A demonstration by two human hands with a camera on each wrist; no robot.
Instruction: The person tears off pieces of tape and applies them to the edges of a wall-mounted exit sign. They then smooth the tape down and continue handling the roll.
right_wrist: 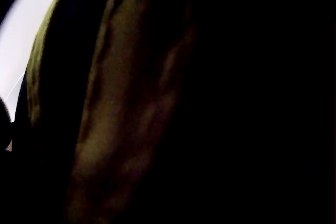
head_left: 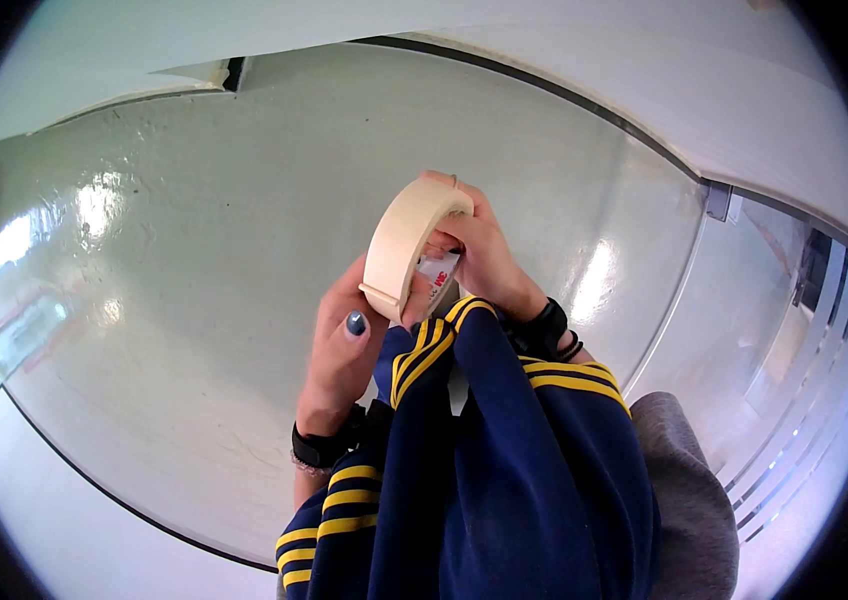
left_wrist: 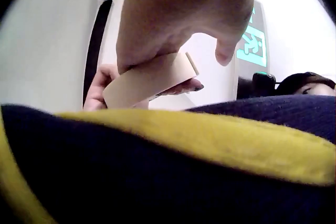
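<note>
A cream-coloured roll of tape (head_left: 399,235) is held up between both hands, with a small folded end standing out at its lower left edge. The left hand (head_left: 339,345) has its fingers behind and inside the roll's lower side, its dark-nailed thumb standing off. The right hand (head_left: 484,250) grips the roll's upper right part, fingers curled into the ring. Inside the ring a white label (head_left: 437,272) with red print shows. In the left wrist view the left hand (left_wrist: 184,19) is above the roll (left_wrist: 149,80). Dark cloth fills most of the right wrist view.
Glossy grey-green floor (head_left: 194,270) spreads beneath the hands. White walls or panels stand along the top, and a glass door (head_left: 744,330) is at the right. Navy sleeves with yellow stripes (head_left: 574,375) lie close below the hands. A green exit sign (left_wrist: 253,45) shows behind.
</note>
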